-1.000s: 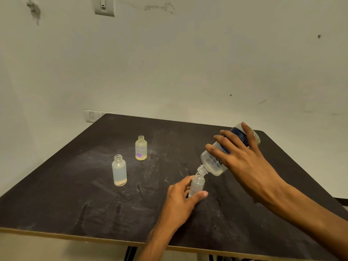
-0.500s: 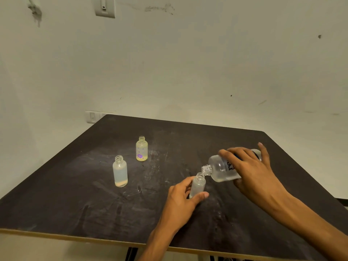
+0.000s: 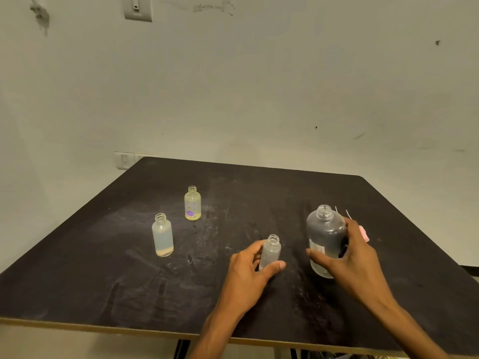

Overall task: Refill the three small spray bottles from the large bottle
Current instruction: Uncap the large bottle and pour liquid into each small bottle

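My right hand (image 3: 350, 265) grips the large clear bottle (image 3: 325, 237), which stands upright and uncapped on the dark table (image 3: 103, 281). My left hand (image 3: 248, 273) holds a small frosted bottle (image 3: 270, 252), open at the top, just left of the large one. A second small frosted bottle (image 3: 162, 235) with a little liquid at its bottom stands alone at centre left. Behind it stands a yellowish small bottle (image 3: 192, 203) with a purple flower print, also uncapped.
A pink spray cap (image 3: 364, 234) with thin tubes lies partly hidden behind my right hand. The table's front edge (image 3: 129, 330) runs near me. A pale wall with a socket plate (image 3: 124, 160) rises behind the table.
My right hand has swung the large bottle from a tilted pouring position over the small bottle back upright and set it down to the right. My left hand kept its hold.
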